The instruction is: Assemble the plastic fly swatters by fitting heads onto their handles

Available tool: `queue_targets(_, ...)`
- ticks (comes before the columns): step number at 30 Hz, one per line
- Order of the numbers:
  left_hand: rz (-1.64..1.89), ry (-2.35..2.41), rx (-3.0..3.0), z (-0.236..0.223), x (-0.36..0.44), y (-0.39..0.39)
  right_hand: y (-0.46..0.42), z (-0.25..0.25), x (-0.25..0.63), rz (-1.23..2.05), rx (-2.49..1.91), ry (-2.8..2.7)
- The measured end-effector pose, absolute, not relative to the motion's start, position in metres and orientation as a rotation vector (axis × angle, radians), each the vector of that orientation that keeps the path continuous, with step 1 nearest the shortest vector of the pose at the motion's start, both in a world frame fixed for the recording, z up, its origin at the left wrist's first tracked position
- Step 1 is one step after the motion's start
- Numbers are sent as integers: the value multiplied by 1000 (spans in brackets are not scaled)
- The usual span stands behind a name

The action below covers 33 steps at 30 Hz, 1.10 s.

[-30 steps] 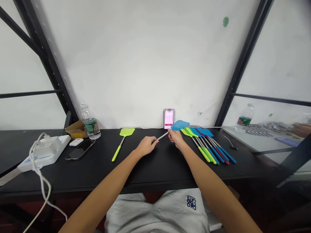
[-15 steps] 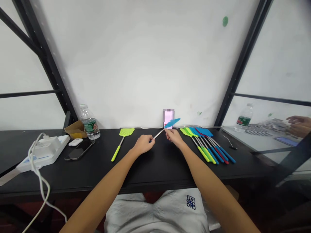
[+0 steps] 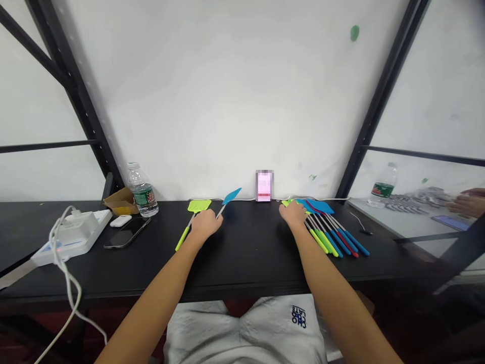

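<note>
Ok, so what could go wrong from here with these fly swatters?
The blue fly swatter in the left hand could bump the lone lime-green fly swatter lying close beside it. The right hand is at the overlapping fly swatters, so lifting one might drag others. A wide swing might also topple the upright phone by the wall.

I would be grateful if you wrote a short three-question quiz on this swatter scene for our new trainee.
1. What does the left grip hold? (a) a water bottle (b) a blue swatter (c) a red swatter
2. True or false: the right grip is at the left end of the swatter row.
3. Fill in the colour: a small ___ case lies beside the dark-screened phone.

Key: 1 b; 2 true; 3 white.
</note>
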<state>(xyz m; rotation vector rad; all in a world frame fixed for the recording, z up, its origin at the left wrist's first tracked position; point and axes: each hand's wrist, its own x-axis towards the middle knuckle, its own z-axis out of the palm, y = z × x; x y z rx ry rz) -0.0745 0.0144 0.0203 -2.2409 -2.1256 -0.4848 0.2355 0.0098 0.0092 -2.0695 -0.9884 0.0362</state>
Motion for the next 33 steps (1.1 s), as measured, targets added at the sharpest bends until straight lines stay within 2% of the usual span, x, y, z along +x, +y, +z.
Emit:
queue_targets(9,-364,-2397,-2027,26,-87,14,7,17,233,154,-2438,-980)
queue_targets(33,-246,-2454,-1939,25,-110,15,8,13,240,215,-2439,-1271)
